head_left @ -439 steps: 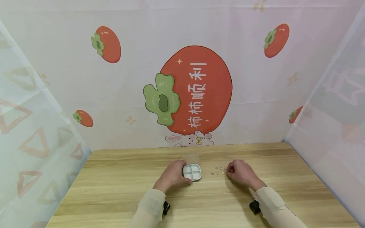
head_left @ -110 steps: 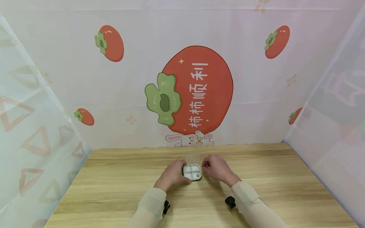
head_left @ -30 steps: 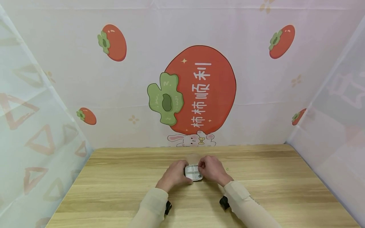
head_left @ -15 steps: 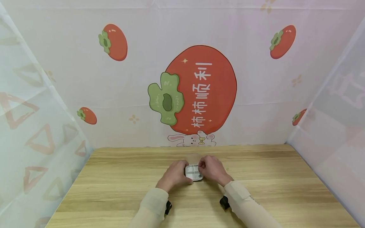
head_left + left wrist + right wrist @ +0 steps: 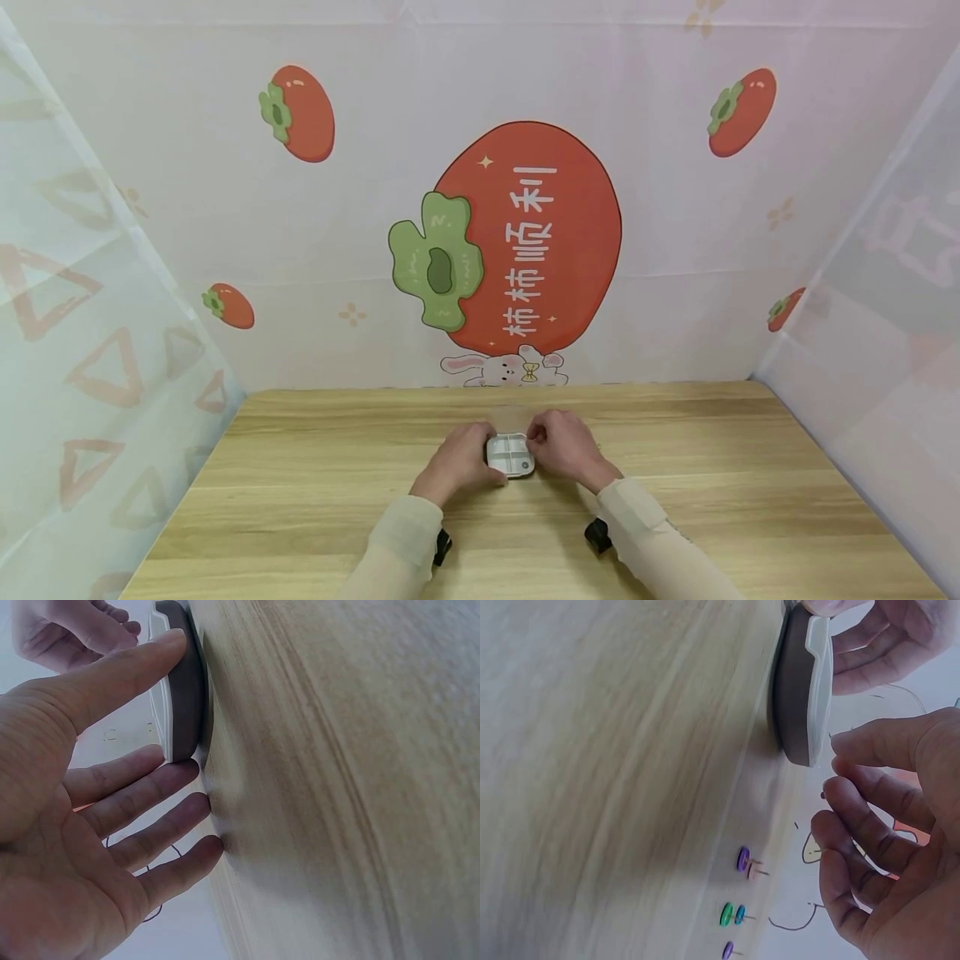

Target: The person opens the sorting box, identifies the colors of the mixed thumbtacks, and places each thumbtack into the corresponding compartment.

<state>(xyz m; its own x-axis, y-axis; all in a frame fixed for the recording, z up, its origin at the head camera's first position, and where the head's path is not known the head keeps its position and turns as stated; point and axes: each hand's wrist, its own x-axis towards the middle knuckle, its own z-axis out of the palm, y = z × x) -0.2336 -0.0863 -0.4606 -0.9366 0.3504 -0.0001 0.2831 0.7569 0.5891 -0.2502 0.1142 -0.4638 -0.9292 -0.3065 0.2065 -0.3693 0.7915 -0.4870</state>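
Observation:
My left hand (image 5: 456, 458) holds a small white four-compartment pill box (image 5: 508, 455) at its left side, thumb on the near edge and index finger at the far edge. A dark disc (image 5: 525, 466) lies in the near right compartment. At the box's right rim is my right hand (image 5: 564, 447), thumb and index tips close together, the other fingers loosely bent. Nothing shows between these fingertips in the right wrist view. Beyond that hand lie small coloured discs with thin upright pins, like thumbtacks: purple (image 5: 742, 859), pale pink (image 5: 753, 871), green (image 5: 726, 914), blue (image 5: 739, 915).
The box's clear lid (image 5: 512, 414) is laid back toward the wall. The wood-grain table (image 5: 337, 517) ends at a printed cloth wall (image 5: 667, 333) behind, with cloth sides left and right. Another purple disc (image 5: 727, 949) sits farther from the box.
Long before, both rows of discs lay right of a box that looked bare. Half a second ago the right fingertips were over the far right compartment; now they are slightly right. Left hand stays.

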